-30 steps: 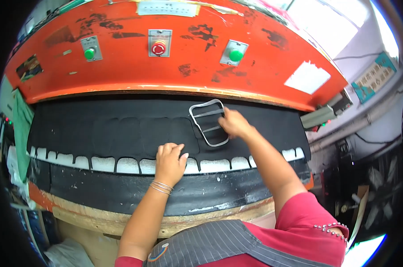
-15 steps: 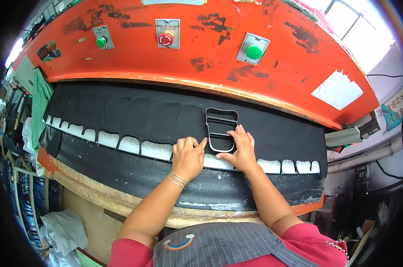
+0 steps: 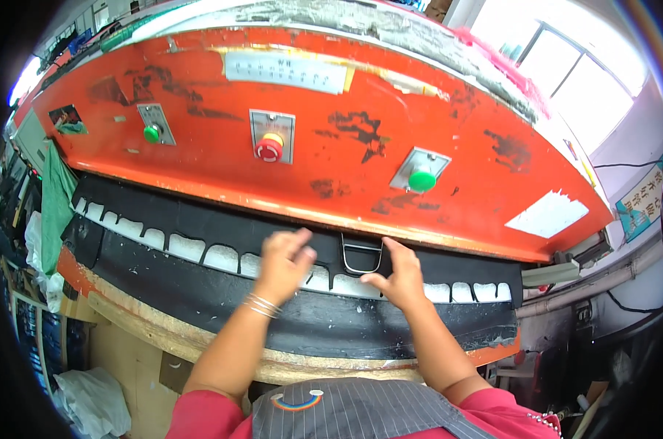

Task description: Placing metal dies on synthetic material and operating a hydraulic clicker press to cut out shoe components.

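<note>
As the orange press beam [image 3: 214,157] looms across the upper half of the frame, I watch from my remote post a metal cutting die [image 3: 363,272] just right of centre, its far end hidden at the beam's lower edge. What shows is slim and U-shaped, a bright rim with rounded near corners and a thin crossbar spanning it. The die lies on a matt black sheet [image 3: 326,249], whose near edge runs in scallops along a grey-mottled white strip [image 3: 357,285]. The right hand [image 3: 403,276], thumb and forefinger spread, frames the die's near right corner; how firmly it touches the metal, I cannot tell. The left hand [image 3: 282,265], blurred, is left of the die, its fingers loosely parted.
</note>
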Demonstrator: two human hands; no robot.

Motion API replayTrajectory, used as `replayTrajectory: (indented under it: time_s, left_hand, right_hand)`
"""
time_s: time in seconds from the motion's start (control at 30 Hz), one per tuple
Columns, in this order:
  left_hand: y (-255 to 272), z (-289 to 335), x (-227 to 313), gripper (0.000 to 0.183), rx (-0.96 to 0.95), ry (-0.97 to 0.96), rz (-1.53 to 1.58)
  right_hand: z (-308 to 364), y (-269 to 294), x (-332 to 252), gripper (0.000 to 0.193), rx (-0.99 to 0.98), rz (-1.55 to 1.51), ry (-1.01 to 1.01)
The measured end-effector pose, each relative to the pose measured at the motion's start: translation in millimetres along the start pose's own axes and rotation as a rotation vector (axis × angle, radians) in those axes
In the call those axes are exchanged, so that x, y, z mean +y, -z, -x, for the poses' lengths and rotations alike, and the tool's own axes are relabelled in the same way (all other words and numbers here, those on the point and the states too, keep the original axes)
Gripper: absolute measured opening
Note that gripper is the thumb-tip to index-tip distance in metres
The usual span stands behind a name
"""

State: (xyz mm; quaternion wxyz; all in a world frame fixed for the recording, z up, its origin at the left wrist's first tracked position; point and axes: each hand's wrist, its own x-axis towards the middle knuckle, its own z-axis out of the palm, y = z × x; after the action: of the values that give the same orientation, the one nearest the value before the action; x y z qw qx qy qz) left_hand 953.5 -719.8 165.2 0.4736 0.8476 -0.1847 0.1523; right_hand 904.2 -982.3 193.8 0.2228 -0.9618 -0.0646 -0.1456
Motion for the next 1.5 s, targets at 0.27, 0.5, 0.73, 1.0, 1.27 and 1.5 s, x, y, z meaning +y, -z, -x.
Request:
replayTrajectory:
  time_s: [0.27,0.5,0.73,1.0,1.27,1.5]
  left_hand:
    - [210,-137,-32,0.031,0.903,-0.227,-0.329]
    - [182,-106,-9,0.031,0.34,-0.069,-0.271]
    - [57,40,66,0.02,-0.389,0.07,-0.044]
    - [17,78,76,0.019,-0.274,-0.004,-0.326]
    - [32,109,83,0.037,-0.662,0.144,-0.378]
    - [-12,72,105,0.021,-0.346,-0.136,-0.107]
  right_hand:
    - [-103,97,-60,0.036,0.553,-0.346,0.079]
    - [-73,61,-47,0.038,0.347,-0.302,-0.078]
    - [60,35,-55,0.067,-0.468,-0.028,0.18]
    - [83,18,-49,0.047,-0.329,0.085,0.065]
    - [125,25,-49,0.045,-0.6,0.0,0.224]
    - [5,35,-28,0.02,-0.306,0.097,0.551]
